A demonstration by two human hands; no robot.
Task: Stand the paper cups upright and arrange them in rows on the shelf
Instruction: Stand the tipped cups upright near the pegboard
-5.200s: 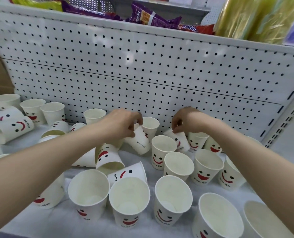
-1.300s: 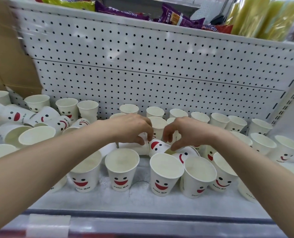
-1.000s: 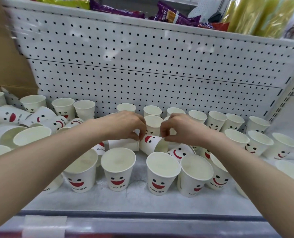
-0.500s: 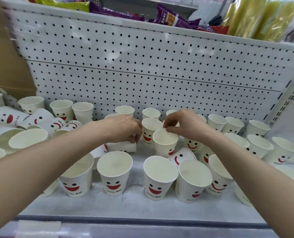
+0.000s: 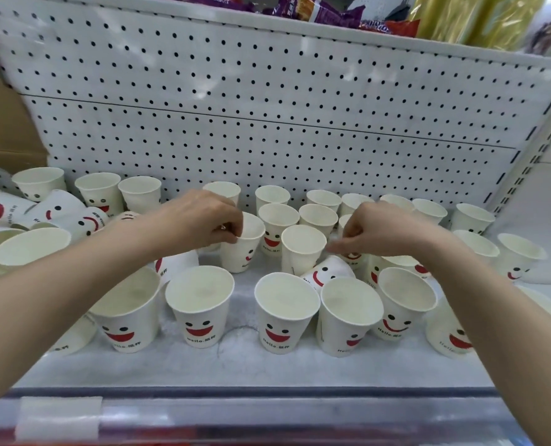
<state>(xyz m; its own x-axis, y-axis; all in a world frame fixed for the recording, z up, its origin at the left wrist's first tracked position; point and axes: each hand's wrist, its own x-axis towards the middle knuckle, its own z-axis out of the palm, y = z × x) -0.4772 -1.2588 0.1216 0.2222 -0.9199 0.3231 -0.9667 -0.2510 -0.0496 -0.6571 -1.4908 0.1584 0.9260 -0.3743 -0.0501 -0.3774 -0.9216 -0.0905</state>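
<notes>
Pinching the rim of a white paper cup with a red smiling face (image 5: pixel 240 249) between thumb and fingertips, our left hand (image 5: pixel 200 220) holds it slightly tilted, a couple of ranks out from the white perforated back panel (image 5: pixel 267 123). We judge the rim grip suits thin paper, which would crush under a squeeze, and lets us swing the base down into line.

Our right hand (image 5: pixel 387 230) hangs with fingers curled, about as far out from the panel, just above a tipped cup (image 5: pixel 327 272) lying on its side. We cannot tell whether it pinches anything.

Every cup sits on the pale grey shelf (image 5: pixel 235 365). Upright cups (image 5: pixel 324 199) line up close against the panel, filled from the back, we think, so later reaches do not knock them. Another loose rank stands farthest from the panel. Toppled cups (image 5: pixel 58 214) lie heaped toward the panel's left end, so much of the sorting remains.
</notes>
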